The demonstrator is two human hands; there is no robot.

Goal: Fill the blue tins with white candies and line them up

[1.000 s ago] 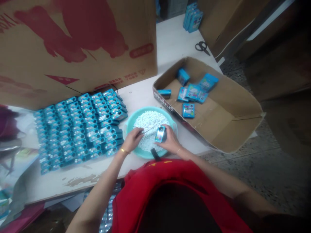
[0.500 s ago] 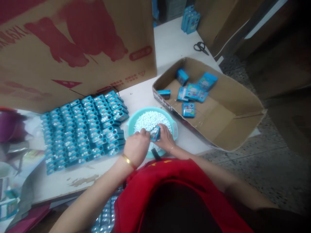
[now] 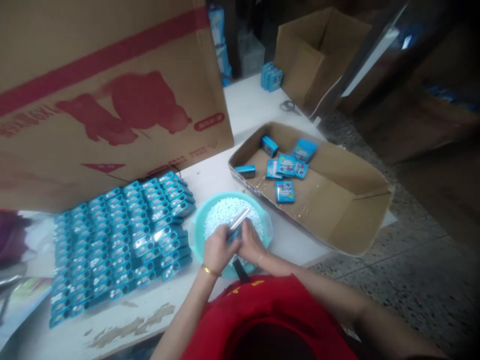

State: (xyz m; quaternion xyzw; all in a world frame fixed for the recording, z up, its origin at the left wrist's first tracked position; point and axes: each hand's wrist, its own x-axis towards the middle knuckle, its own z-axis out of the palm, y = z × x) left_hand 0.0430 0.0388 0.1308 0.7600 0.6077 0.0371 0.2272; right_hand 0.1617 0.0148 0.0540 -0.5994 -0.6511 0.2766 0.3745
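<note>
A round turquoise basin (image 3: pixel 195 220) holds a heap of small white pellets (image 3: pixel 222 209). Above it, my left hand (image 3: pixel 218 248) and my right hand (image 3: pixel 249 243) grip one small blue box (image 3: pixel 238 221) from both sides, its upper edge shining in the light. My fingers are closed around the box and cover most of it. Left of the basin, many similar blue boxes (image 3: pixel 120 240) stand in tight rows, some with white pellets on top.
An open cardboard tray (image 3: pixel 337 210) to the right holds several blue packs (image 3: pixel 287 165). A large printed carton (image 3: pixel 150 75) stands behind the rows. Scissors (image 3: pixel 288 106) and a few blue boxes (image 3: pixel 272 77) lie at the table's far end.
The view has shifted, so the table sits lower in the picture. Both hands still hold the box; it is now tilted, with a bright edge showing, and the hands are closer together.
</note>
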